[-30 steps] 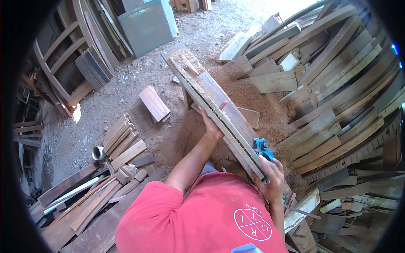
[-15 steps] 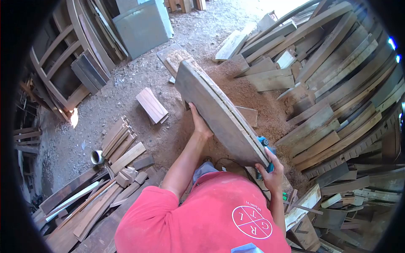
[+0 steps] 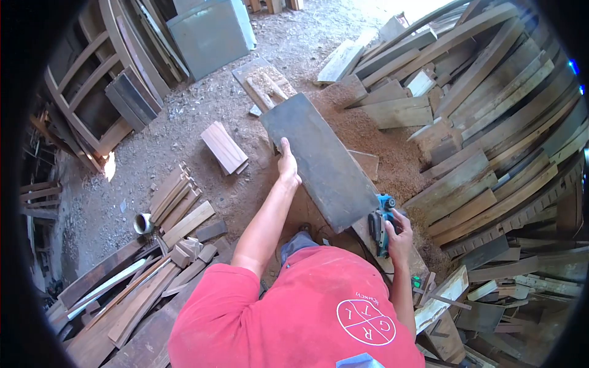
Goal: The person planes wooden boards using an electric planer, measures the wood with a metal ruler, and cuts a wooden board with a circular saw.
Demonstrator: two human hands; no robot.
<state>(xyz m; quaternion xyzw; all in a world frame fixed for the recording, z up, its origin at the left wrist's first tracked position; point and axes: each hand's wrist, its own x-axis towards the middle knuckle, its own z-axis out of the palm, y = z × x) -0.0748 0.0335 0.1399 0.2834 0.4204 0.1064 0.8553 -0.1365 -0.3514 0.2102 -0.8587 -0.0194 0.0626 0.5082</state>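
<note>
My left hand (image 3: 288,164) grips the long left edge of a dark, worn wooden board (image 3: 322,159), thumb on its upper face and fingers hidden underneath. The board lies slantwise, broad face up, above a narrow wooden bench (image 3: 265,72). By the board's near right corner sits a blue and black electric hand planer (image 3: 382,228). My right hand (image 3: 400,236) is off the board, close against the planer's right side, thumb and fingers parted; whether it touches the planer is unclear.
Reddish shavings (image 3: 399,162) heap beyond the bench. Stacked planks (image 3: 485,153) fill the right side. Short wood pieces (image 3: 224,147) and a white pipe piece (image 3: 143,224) lie on the ground to the left, near loose strips (image 3: 141,300). A grey panel (image 3: 211,40) stands behind.
The board has tipped from nearly on edge to broad face up, my left hand turning with it. My right hand has let go of its near end, and the planer is now more exposed.
</note>
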